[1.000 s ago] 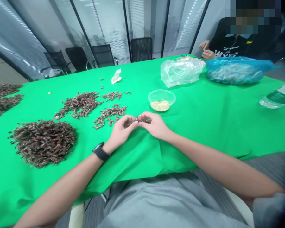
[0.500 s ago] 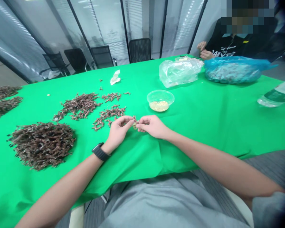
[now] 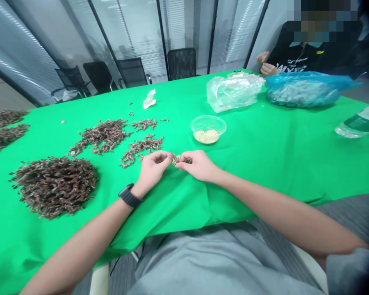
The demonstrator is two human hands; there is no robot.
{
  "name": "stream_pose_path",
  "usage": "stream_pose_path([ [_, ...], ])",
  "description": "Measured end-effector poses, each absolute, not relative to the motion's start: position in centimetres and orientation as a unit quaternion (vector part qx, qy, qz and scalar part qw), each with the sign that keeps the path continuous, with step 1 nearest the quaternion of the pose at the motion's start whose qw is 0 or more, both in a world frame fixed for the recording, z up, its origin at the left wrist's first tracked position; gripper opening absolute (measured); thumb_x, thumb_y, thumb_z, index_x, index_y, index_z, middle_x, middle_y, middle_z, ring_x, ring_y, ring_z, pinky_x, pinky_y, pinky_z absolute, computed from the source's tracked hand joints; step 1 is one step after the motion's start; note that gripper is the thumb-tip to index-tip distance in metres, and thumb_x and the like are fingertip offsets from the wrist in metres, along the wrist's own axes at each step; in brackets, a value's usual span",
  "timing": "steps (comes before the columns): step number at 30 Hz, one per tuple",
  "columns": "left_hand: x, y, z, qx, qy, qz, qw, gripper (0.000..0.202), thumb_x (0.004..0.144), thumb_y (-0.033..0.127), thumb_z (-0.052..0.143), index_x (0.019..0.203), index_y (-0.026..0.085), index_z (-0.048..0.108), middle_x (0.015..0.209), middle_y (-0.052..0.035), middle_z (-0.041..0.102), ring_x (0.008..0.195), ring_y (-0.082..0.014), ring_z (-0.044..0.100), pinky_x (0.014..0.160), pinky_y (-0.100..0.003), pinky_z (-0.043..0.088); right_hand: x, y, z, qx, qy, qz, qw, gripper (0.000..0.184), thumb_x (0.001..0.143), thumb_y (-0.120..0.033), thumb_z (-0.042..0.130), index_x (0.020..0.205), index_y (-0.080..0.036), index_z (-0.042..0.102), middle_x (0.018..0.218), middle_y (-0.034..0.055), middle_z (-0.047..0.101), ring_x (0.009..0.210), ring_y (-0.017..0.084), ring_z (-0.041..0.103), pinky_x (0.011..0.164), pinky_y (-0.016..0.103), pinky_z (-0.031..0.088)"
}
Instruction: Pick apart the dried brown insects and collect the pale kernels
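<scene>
Left hand [image 3: 152,172] and right hand [image 3: 199,166] pinch a small brown dried sprig [image 3: 175,160] between them, mid-table over the green tablecloth [image 3: 249,180], near a clear bowl of pale seeds [image 3: 208,129]; black mesh chairs [image 3: 182,63] line the far glass wall [image 3: 135,28].

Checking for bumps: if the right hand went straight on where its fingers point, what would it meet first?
The small brown sprig pinched at its fingertips, with the left hand just behind.

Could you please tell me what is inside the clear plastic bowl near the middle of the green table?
The clear plastic bowl holds a shallow layer of pale yellowish grains. They cover the bowl's bottom, so that surface and anything beneath the top grains cannot be seen.
</scene>
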State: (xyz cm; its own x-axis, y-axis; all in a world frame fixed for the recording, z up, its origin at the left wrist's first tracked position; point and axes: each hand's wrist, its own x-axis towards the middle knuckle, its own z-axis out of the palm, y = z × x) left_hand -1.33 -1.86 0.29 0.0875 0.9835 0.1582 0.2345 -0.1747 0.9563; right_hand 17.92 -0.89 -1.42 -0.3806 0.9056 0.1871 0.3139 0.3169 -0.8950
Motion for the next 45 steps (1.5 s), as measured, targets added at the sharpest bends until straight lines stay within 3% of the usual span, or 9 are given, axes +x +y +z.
stream_pose_path([
  [10,-1.6,-1.8,-0.1,0.687,0.489,0.438,0.311,0.019,0.086,0.035,0.069,0.082,0.017,0.073,0.083,-0.0044,0.074,0.075,-0.017,0.064,0.074,-0.028,0.048,17.7,-1.1,-1.6,-0.418,-0.711,0.437,0.358,0.022,0.083,-0.032,0.07,0.068,-0.016,0.069,0.066,0.0034,0.073,0.058,0.014,0.062,0.059,0.027,0.046],
  [17,-1.6,-2.0,0.1,0.785,0.442,0.41,0.141,0.011,0.091,0.026,0.064,0.086,0.02,0.071,0.086,-0.0042,0.073,0.079,-0.0174,0.065,0.078,-0.029,0.049,17.4,-1.4,-0.8,-0.389,-0.608,0.598,0.348,0.041,0.071,-0.051,0.083,0.063,-0.016,0.063,0.064,0.004,0.071,0.055,0.011,0.06,0.057,0.025,0.05],
  [22,-2.6,-1.2,0.0,0.872,0.34,0.352,-0.021,0.013,0.098,0.024,0.057,0.102,0.018,0.069,0.095,-0.0084,0.073,0.089,-0.0197,0.065,0.085,-0.033,0.05,17.7,-1.4,-0.1,-0.364,-0.549,0.675,0.331,0.046,0.064,-0.055,0.088,0.066,-0.014,0.066,0.066,0.0047,0.071,0.055,0.011,0.061,0.056,0.024,0.05],
  [25,-2.8,-1.0,0.2,0.889,0.306,0.338,-0.047,0.013,0.098,0.024,0.058,0.105,0.018,0.068,0.099,-0.0096,0.074,0.092,-0.0203,0.065,0.089,-0.035,0.05,17.9,-1.4,0.2,-0.362,-0.524,0.702,0.319,0.047,0.063,-0.055,0.088,0.066,-0.014,0.066,0.066,0.0043,0.07,0.055,0.011,0.061,0.057,0.025,0.05],
  [29,-2.1,-1.6,0.4,0.803,0.404,0.421,0.122,0.014,0.096,0.028,0.061,0.093,0.018,0.069,0.091,-0.0064,0.072,0.083,-0.0172,0.064,0.081,-0.031,0.05,18.0,-1.4,0.1,-0.372,-0.583,0.639,0.336,0.041,0.072,-0.052,0.082,0.067,-0.016,0.064,0.065,0.0034,0.069,0.056,0.012,0.058,0.057,0.026,0.046],
  [33,-1.4,-1.9,0.6,0.644,0.455,0.44,0.429,0.02,0.089,0.035,0.068,0.083,0.016,0.068,0.074,-0.001,0.066,0.068,-0.0126,0.058,0.07,-0.025,0.047,18.1,-1.5,-0.2,-0.413,-0.727,0.416,0.357,0.027,0.085,-0.033,0.072,0.066,-0.016,0.064,0.061,0.0003,0.066,0.055,0.01,0.051,0.058,0.025,0.037],
  [36,-1.3,-1.7,0.6,0.536,0.438,0.436,0.575,0.019,0.08,0.033,0.075,0.081,0.015,0.069,0.072,0.0007,0.063,0.066,-0.0101,0.055,0.07,-0.023,0.047,18.2,-1.5,-0.4,-0.413,-0.786,0.309,0.341,0.022,0.087,-0.026,0.07,0.068,-0.015,0.064,0.061,-0.0008,0.065,0.056,0.009,0.048,0.06,0.025,0.033],
  [39,-1.4,-1.7,0.8,0.46,0.438,0.412,0.653,0.02,0.076,0.031,0.079,0.081,0.014,0.07,0.077,-0.0002,0.063,0.068,-0.0089,0.056,0.07,-0.022,0.048,18.4,-1.4,-0.3,-0.403,-0.811,0.269,0.327,0.021,0.087,-0.024,0.071,0.069,-0.016,0.064,0.064,-0.0005,0.065,0.059,0.01,0.05,0.062,0.025,0.031],
  [45,-1.7,-1.8,1.3,0.442,0.426,0.349,0.708,0.016,0.079,0.025,0.074,0.074,0.012,0.066,0.072,0.0001,0.058,0.066,-0.0075,0.054,0.066,-0.019,0.046,18.5,-1.4,-0.3,-0.4,-0.822,0.266,0.307,0.024,0.086,-0.022,0.072,0.066,-0.016,0.06,0.059,-0.0025,0.06,0.056,0.009,0.045,0.06,0.025,0.028],
])
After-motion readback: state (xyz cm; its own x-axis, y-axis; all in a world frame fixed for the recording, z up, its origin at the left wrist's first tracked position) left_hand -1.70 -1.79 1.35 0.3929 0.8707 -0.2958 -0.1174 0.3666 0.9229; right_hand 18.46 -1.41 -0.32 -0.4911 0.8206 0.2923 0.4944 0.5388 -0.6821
